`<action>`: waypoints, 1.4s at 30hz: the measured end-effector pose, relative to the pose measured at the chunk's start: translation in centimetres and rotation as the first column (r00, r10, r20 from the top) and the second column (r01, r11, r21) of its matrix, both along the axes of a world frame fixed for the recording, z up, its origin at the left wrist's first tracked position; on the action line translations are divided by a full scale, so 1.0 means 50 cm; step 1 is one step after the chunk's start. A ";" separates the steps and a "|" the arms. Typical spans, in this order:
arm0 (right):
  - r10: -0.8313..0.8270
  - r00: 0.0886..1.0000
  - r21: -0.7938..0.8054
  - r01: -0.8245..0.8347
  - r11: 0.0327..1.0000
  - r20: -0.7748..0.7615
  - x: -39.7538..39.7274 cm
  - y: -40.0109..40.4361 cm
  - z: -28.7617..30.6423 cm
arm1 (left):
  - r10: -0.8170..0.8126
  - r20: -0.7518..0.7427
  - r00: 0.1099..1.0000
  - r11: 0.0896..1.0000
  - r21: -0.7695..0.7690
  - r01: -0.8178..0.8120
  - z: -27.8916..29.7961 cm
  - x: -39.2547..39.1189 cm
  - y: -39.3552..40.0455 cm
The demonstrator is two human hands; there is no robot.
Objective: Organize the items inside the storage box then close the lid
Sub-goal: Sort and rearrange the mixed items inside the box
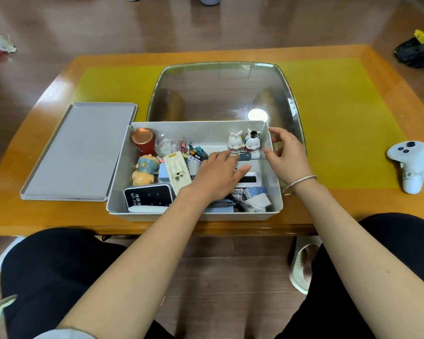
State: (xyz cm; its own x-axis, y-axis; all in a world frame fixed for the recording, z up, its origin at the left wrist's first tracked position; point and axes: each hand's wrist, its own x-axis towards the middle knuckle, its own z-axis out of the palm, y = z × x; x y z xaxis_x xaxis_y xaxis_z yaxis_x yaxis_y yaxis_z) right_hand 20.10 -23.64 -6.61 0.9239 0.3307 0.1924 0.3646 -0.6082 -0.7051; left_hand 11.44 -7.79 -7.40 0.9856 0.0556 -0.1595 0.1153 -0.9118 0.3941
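Note:
An open white storage box [118, 177] stands at the table's near edge, full of small items. Its grey lid [78, 150] lies flat to the left of it. Inside are a red can [143, 140], a pig figurine [145, 171], a cream charger [176, 171], a black Wi-Fi device [148, 196] and two rabbit figurines [244, 140] upright at the back right. My left hand [216, 174] reaches into the box middle, its fingers touching a grey and white stick [249, 156]. My right hand [287, 155] hovers over the box's right wall, fingers loosely spread, holding nothing.
A clear glass plate [220, 91] lies on the yellow mat [340, 113] behind the box. A white game controller [409, 165] lies at the right of the table. Dark shoes [416, 51] are on the floor far right. My knees are under the near edge.

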 end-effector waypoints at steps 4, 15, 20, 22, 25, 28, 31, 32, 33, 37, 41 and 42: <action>-0.010 0.999 -0.312 0.025 0.950 0.052 -0.005 0.011 0.022 | 0.030 0.135 0.990 0.993 -0.113 -0.015 0.023 -0.038 0.030; 0.249 0.968 -0.415 -0.210 0.885 0.040 -0.061 0.129 0.070 | 0.334 0.350 0.875 0.938 -0.036 -0.344 0.053 -0.153 0.201; 0.391 0.909 -0.559 -0.400 0.726 -0.142 -0.073 0.181 0.050 | 0.417 0.343 0.842 0.900 -0.029 -0.434 0.056 -0.189 0.259; 0.350 0.920 -0.568 -0.386 0.727 -0.177 -0.072 0.181 0.041 | 0.442 0.358 0.822 0.885 -0.027 -0.464 0.061 -0.199 0.271; 0.363 0.909 -0.457 -0.416 0.786 -0.203 -0.086 0.189 0.028 | 0.486 0.355 0.799 0.862 -0.041 -0.506 0.066 -0.208 0.282; 0.326 0.912 -0.468 -0.407 0.784 -0.248 -0.109 0.211 0.010 | 0.483 0.372 0.792 0.850 0.017 -0.526 0.065 -0.214 0.279; 0.300 0.896 -0.530 -0.437 0.727 -0.327 -0.125 0.228 -0.009 | 0.476 0.382 0.792 0.843 0.059 -0.535 0.062 -0.219 0.270; 0.319 0.885 -0.494 -0.457 0.740 -0.341 -0.127 0.228 -0.012 | 0.465 0.370 0.804 0.853 0.059 -0.519 0.059 -0.218 0.268; 0.334 0.877 -0.436 -0.466 0.770 -0.346 -0.127 0.226 -0.011 | 0.456 0.361 0.813 0.860 0.056 -0.507 0.055 -0.217 0.266; 0.375 0.871 -0.224 -0.453 0.863 -0.319 -0.117 0.199 0.005 | 0.416 0.371 0.831 0.876 0.084 -0.476 0.050 -0.197 0.264; 0.406 0.853 -0.317 -0.504 0.803 -0.327 -0.119 0.177 0.004 | 0.325 0.326 0.887 0.889 0.214 -0.405 0.053 -0.164 0.278; 0.404 0.855 -0.343 -0.505 0.792 -0.326 -0.121 0.173 0.002 | 0.297 0.308 0.904 0.893 0.245 -0.377 0.052 -0.157 0.285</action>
State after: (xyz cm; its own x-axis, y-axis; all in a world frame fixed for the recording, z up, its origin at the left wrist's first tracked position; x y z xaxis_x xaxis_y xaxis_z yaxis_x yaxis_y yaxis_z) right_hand 14.05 -14.98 -6.50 0.6456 0.7233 -0.2450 0.5348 -0.6572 -0.5311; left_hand 3.57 6.47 -4.78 0.9024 0.3959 0.1702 0.3680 -0.9134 0.1739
